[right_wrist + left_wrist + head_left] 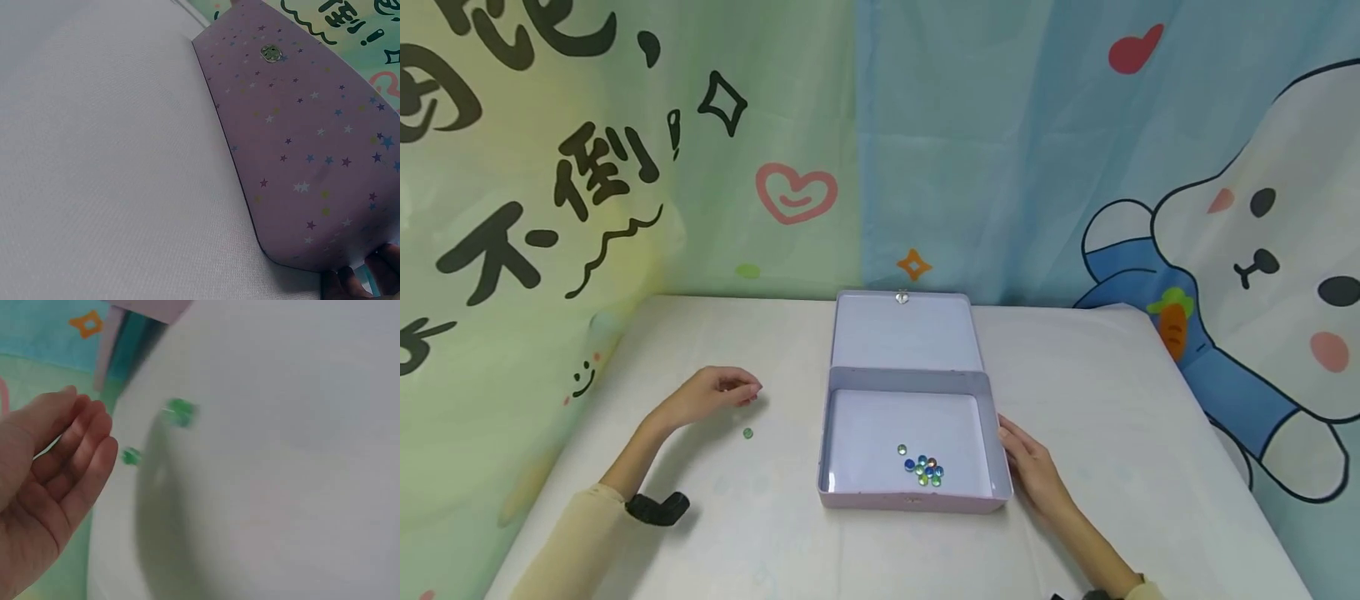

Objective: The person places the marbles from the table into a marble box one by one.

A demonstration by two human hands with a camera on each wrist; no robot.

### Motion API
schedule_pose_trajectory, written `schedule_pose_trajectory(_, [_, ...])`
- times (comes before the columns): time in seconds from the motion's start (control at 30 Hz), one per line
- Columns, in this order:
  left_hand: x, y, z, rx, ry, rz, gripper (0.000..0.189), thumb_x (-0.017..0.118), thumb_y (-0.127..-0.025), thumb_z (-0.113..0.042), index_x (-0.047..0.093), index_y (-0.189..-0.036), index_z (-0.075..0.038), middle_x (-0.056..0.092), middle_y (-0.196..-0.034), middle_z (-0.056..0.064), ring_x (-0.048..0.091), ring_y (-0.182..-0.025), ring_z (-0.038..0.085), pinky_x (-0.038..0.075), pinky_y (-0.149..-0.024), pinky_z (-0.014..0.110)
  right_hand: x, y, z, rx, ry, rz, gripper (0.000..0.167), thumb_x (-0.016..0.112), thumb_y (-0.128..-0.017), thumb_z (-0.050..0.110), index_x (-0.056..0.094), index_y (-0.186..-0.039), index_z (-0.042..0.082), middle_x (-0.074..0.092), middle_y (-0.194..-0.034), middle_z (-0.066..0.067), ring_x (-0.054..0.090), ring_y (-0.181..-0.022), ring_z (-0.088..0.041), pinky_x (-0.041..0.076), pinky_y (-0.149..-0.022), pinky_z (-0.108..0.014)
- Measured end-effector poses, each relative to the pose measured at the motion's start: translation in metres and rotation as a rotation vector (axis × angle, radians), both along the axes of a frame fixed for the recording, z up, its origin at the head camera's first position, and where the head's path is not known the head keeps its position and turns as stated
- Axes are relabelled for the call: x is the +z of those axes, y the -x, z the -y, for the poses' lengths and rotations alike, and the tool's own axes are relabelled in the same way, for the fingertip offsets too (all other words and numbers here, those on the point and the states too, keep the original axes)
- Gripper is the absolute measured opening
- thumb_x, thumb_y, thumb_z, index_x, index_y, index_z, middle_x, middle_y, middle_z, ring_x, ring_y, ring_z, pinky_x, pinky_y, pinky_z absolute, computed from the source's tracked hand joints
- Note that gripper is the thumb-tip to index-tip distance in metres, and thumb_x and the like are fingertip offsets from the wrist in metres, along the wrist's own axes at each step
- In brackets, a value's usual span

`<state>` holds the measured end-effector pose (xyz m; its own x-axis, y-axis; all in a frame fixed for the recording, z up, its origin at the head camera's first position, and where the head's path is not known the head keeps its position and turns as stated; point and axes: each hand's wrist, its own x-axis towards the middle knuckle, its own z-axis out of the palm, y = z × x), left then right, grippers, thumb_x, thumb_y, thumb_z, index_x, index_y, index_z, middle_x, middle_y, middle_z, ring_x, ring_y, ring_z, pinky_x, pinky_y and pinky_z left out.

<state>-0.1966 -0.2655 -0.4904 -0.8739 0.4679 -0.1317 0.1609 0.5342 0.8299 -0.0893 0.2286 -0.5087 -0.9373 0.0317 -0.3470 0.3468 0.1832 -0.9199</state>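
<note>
An open, hinged lilac box (913, 502) stands mid-table, its starry outside wall (312, 137) filling much of the right wrist view. Several blue, green and amber glass marbles (929, 471) lie at the front right of its floor. To the left, one green marble (748, 433) rests on the cloth below my left hand (711, 396). Two green marbles (180, 412) show in the left wrist view, close beyond the fingertips of that hand, whose fingers are loosely bent with nothing visible in them. My right hand (1033, 467) rests its fingers against the box's right wall.
A white cloth (737, 533) covers the table. The raised lid (902, 333) leans back near the far edge, with a small clasp (902, 297) on top. Printed curtains (970, 150) hang behind and at the left. A black wrist strap (657, 509) juts from the left forearm.
</note>
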Motion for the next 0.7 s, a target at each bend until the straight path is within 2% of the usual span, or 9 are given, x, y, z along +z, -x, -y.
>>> schedule_pose_trajectory(0.1, [-0.009,-0.022,0.007,0.008,0.039,-0.040,0.022,0.065,-0.094,-0.024,0.070,-0.107,-0.009,0.073,-0.095,0.006,0.065,-0.083,0.010,0.052,-0.074,0.021,-0.002,-0.001,0.000,0.009,-0.005,0.003,0.059,0.042,-0.103,0.039,0.032,-0.150,0.005,0.033,-0.156,-0.015,0.034,-0.141,-0.030,0.040,-0.089,-0.004])
schedule_pose_trajectory(0.23, [-0.017,-0.040,0.008,-0.024,0.076,-0.164,0.014,0.069,-0.090,-0.018,0.071,-0.102,-0.011,0.072,-0.093,0.000,0.063,-0.082,0.001,0.053,-0.074,0.020,-0.002,-0.002,-0.001,0.015,-0.004,0.001,0.061,0.043,-0.102,0.040,0.032,-0.150,0.005,0.031,-0.157,-0.015,0.032,-0.143,-0.030,0.039,-0.092,-0.006])
schedule_pose_trajectory(0.33, [-0.022,-0.045,0.006,-0.056,0.070,-0.247,0.013,0.072,-0.086,-0.012,0.071,-0.099,-0.009,0.072,-0.092,0.000,0.062,-0.081,0.000,0.053,-0.073,0.020,-0.003,-0.002,-0.001,0.017,-0.008,-0.003,0.062,0.043,-0.102,0.041,0.031,-0.151,0.004,0.030,-0.157,-0.016,0.031,-0.144,-0.030,0.039,-0.095,-0.008])
schedule_pose_trajectory(0.4, [-0.024,-0.046,0.005,-0.060,0.070,-0.270,0.014,0.074,-0.084,-0.010,0.071,-0.098,-0.009,0.071,-0.090,0.000,0.062,-0.080,0.000,0.053,-0.072,0.019,-0.002,-0.002,-0.001,0.020,-0.010,-0.003,0.061,0.043,-0.103,0.041,0.031,-0.151,0.005,0.030,-0.158,-0.016,0.031,-0.144,-0.030,0.039,-0.094,-0.007])
schedule_pose_trajectory(0.7, [-0.027,-0.045,0.002,-0.064,0.107,-0.267,0.013,0.074,-0.084,-0.010,0.072,-0.097,-0.010,0.070,-0.089,-0.002,0.060,-0.079,0.000,0.052,-0.071,0.019,-0.002,-0.001,0.001,0.014,0.003,-0.002,0.061,0.043,-0.103,0.040,0.031,-0.151,0.005,0.031,-0.157,-0.016,0.032,-0.143,-0.031,0.039,-0.088,-0.003])
